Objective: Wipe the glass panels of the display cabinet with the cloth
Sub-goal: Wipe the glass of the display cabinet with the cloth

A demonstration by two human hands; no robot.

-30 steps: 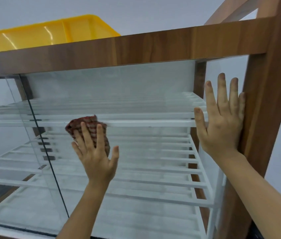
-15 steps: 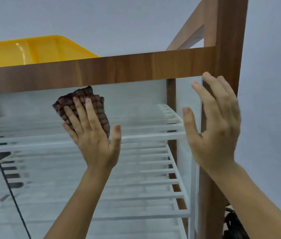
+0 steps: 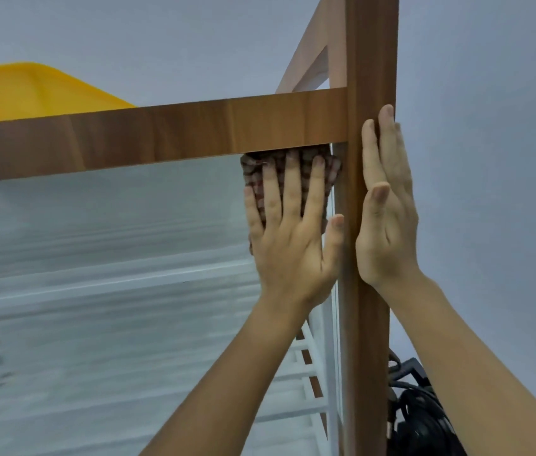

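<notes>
The display cabinet has a wooden frame: a horizontal top rail (image 3: 161,133) and an upright corner post (image 3: 370,291). Its front glass panel (image 3: 112,258) shows white wire shelves (image 3: 128,281) behind it. A dark red checked cloth (image 3: 332,172) lies flat against the glass in the top right corner, just under the rail. My left hand (image 3: 293,238) presses the cloth with straight spread fingers. My right hand (image 3: 386,212) rests flat against the outer side of the corner post, fingers straight and pointing up.
A yellow plastic tray (image 3: 30,90) sits on top of the cabinet at the left. Black cables or gear (image 3: 418,419) lie low down to the right of the post. A plain grey wall fills the background.
My left hand has slid the cloth right and up along the glass into the top right corner. My right hand has shifted onto the outer side of the post. The view has swung right.
</notes>
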